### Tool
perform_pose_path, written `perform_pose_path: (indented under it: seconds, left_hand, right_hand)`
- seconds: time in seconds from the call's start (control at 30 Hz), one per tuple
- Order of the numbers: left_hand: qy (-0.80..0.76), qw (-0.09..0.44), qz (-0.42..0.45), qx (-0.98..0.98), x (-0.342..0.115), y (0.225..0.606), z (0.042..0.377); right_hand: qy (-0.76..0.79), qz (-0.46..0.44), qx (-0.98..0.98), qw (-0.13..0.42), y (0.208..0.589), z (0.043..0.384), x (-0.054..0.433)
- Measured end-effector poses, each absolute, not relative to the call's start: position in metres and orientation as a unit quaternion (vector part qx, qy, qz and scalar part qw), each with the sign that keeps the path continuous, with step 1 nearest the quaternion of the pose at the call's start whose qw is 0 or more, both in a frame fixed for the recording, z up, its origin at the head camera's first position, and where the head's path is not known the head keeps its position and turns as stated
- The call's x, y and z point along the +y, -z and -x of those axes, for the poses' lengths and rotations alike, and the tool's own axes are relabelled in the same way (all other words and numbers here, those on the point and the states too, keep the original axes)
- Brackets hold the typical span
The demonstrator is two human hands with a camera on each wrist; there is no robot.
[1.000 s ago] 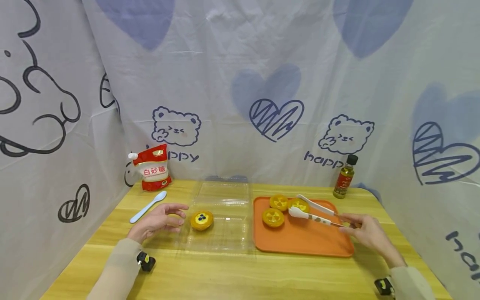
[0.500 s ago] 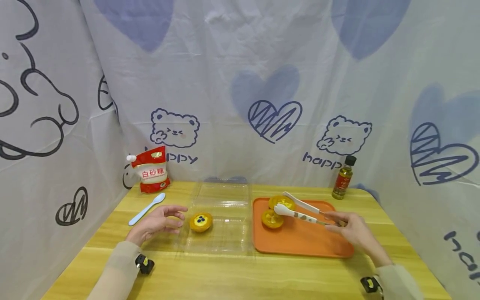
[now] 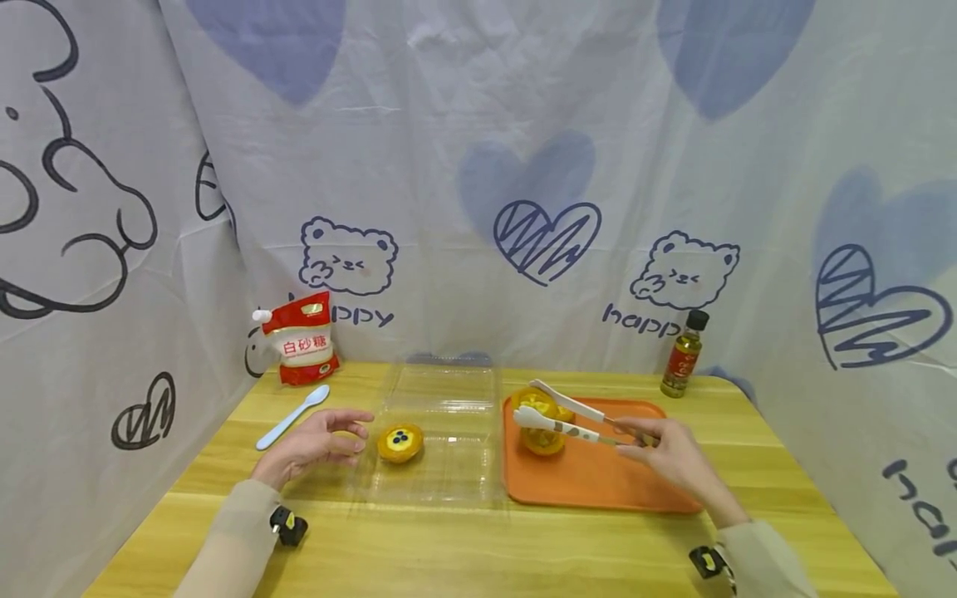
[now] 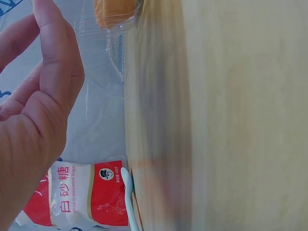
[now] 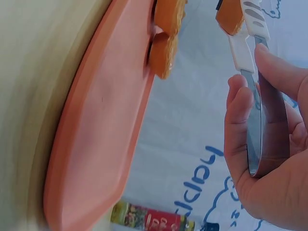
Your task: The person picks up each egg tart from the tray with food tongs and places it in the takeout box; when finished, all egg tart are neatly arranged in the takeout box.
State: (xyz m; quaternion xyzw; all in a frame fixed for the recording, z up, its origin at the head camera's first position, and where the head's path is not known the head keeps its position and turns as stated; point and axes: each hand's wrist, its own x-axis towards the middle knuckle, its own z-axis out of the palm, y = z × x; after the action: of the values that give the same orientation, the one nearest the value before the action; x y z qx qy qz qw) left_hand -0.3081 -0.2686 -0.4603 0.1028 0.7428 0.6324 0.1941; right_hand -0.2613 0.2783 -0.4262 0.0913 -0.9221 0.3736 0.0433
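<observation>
Right hand (image 3: 673, 453) pinches tongs (image 3: 571, 428), which grip one tart (image 5: 231, 19) raised over the left end of the orange tray (image 3: 613, 483). Left hand (image 3: 321, 438): fingers loosely curved, spread, just beside the clear box (image 3: 465, 455).

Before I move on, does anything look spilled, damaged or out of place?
Nothing stands out. The right hand grips the tongs, which hold a tart above the tray; the bottle stands upright, and the dotted tart sits in the open box. No spill or damage shows, though the lifted tart's far side is hidden.
</observation>
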Motion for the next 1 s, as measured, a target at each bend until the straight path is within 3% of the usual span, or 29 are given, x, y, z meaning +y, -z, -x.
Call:
perform_pose_path:
  seconds: [0.5,1.0]
  left_hand:
    - [-0.63,0.197,-0.108,0.744,-0.27,0.459,0.309]
    - [-0.632,0.198,-0.109,0.741,-0.268,0.459,0.31]
  right_hand:
    - [-0.387,-0.124,-0.913,0.046,0.434,0.267,0.247]
    - [-0.385,-0.161,-0.909,0.015,0.435,0.263,0.216]
